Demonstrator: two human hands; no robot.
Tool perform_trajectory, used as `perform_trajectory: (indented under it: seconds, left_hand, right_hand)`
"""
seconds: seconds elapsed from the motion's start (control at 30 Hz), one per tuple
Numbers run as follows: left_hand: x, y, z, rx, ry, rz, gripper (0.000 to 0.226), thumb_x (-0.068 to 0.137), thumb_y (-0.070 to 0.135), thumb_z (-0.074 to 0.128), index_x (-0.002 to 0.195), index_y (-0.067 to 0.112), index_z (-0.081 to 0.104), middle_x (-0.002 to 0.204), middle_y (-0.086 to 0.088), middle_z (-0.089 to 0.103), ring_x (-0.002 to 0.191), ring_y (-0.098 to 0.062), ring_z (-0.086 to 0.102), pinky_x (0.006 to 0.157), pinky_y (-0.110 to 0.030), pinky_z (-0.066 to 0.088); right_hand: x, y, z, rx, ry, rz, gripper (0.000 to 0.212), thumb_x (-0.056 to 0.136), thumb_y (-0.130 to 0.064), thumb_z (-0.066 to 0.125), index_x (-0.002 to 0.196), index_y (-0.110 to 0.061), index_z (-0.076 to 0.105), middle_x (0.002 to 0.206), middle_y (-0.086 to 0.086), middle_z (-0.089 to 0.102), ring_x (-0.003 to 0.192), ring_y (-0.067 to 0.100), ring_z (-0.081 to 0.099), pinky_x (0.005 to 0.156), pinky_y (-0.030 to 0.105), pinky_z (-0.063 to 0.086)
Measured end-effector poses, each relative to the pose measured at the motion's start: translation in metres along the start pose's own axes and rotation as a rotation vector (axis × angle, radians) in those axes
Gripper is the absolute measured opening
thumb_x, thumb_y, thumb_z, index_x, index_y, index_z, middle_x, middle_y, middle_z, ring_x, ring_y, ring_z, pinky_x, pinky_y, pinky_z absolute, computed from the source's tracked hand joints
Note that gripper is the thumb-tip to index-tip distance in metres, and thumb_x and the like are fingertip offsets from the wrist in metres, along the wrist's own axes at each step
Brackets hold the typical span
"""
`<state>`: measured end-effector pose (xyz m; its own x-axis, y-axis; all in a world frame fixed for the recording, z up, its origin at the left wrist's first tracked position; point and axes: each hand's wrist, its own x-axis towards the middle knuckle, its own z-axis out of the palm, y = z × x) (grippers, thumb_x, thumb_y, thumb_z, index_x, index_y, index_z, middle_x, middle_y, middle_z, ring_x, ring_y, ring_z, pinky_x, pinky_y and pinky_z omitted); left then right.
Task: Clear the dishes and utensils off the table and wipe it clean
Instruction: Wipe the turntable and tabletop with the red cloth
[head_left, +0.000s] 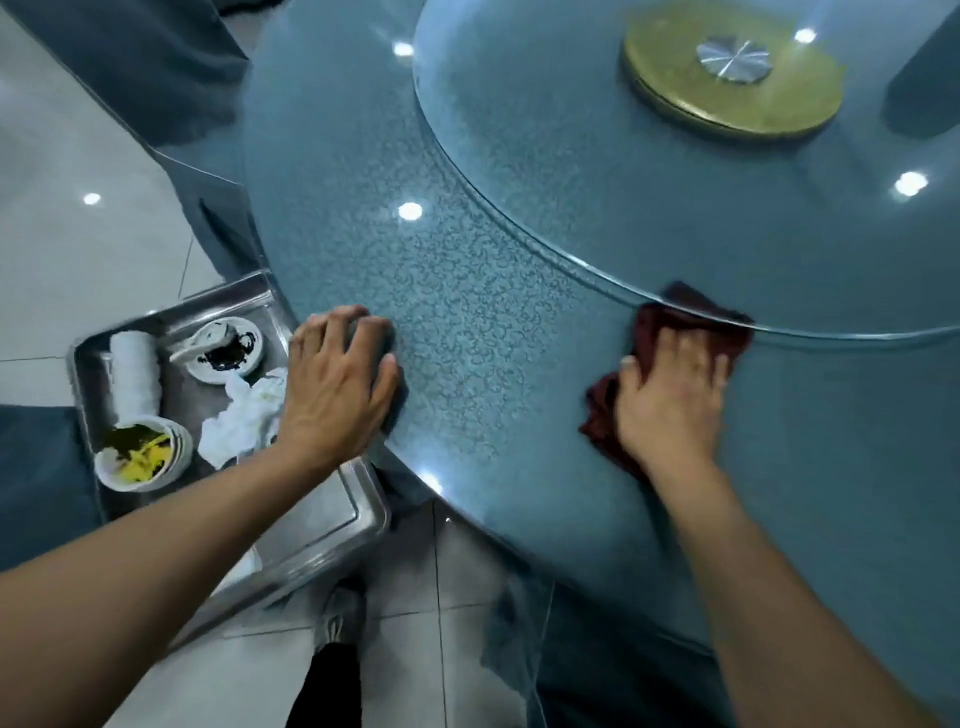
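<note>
**Dishes off, cloth on: the wipe is under way**

Pale floor tiles (457, 582) run beneath the round blue table (467, 322), and nearest the person a metal tray (332, 525) sits lower than the tabletop, just beside its edge. It holds the cleared things: a bowl with yellow scraps (140, 457), crumpled white napkins (244, 410), a rolled white towel (135, 374) and a small dish with dark sauce (226, 351). Parked there, they seem to be kept within reach yet off the surface being cleaned.

On the table's rim the left hand (337, 389) lies flat, fingers spread, its grip wide and holding nothing; it looks like a brace for the body while the other arm works. Further right, the right hand (670, 395) presses a dark red cloth (685, 322) against the table, palm down, the grip flattened on the fabric rather than closed around it. The cloth's far edge tucks under the glass turntable (675, 182), likely to reach the strip its overhang shades. Beyond, the turntable's gold hub (732, 78) stands bare of dishes.
</note>
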<state>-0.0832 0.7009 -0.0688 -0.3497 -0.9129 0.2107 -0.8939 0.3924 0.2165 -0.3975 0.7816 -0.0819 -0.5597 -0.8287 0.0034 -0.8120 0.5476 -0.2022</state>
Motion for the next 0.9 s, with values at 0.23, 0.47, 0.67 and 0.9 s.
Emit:
perform_trajectory:
  seconds: [0.23, 0.47, 0.67, 0.9]
  left_hand:
    - [0.074, -0.078, 0.01, 0.006, -0.055, -0.035, 0.052, 0.095, 0.039, 0.039, 0.139, 0.014, 0.048, 0.145, -0.016, 0.046, 0.137, -0.036, 0.039, 0.119, -0.054, 0.024]
    - [0.134, -0.138, 0.006, -0.073, -0.13, -0.072, 0.062, 0.097, 0.042, 0.034, 0.15, 0.01, 0.038, 0.158, -0.023, 0.033, 0.145, -0.041, 0.031, 0.122, -0.052, 0.022]
    - [0.135, -0.143, 0.008, -0.199, -0.174, -0.092, 0.071, 0.097, 0.05, 0.025, 0.158, 0.013, 0.029, 0.167, -0.016, 0.018, 0.155, -0.03, 0.014, 0.127, -0.043, 0.005]
    - [0.144, -0.156, 0.007, -0.27, -0.054, -0.046, 0.054, 0.097, 0.034, 0.039, 0.139, 0.004, 0.055, 0.15, -0.02, 0.047, 0.136, -0.037, 0.047, 0.115, -0.05, 0.034]
  right_hand:
    - [-0.081, -0.195, 0.038, 0.103, -0.084, -0.619, 0.07, 0.095, -0.045, 0.041, 0.158, -0.016, 0.028, 0.165, 0.001, 0.025, 0.153, 0.015, 0.017, 0.125, 0.044, 0.011]
    - [-0.002, -0.126, 0.032, 0.043, 0.069, -0.111, 0.066, 0.098, -0.046, 0.03, 0.156, -0.014, 0.032, 0.162, 0.004, 0.031, 0.152, 0.018, 0.022, 0.125, 0.043, 0.011]
    - [0.049, -0.161, 0.032, -0.029, 0.022, 0.117, 0.074, 0.094, -0.049, 0.023, 0.152, -0.003, 0.035, 0.158, 0.02, 0.034, 0.15, 0.029, 0.024, 0.124, 0.049, 0.01]
    - [0.016, -0.291, 0.052, 0.058, -0.109, -0.667, 0.069, 0.097, -0.044, 0.038, 0.159, -0.018, 0.021, 0.166, -0.003, 0.019, 0.154, 0.012, 0.01, 0.125, 0.043, 0.01]
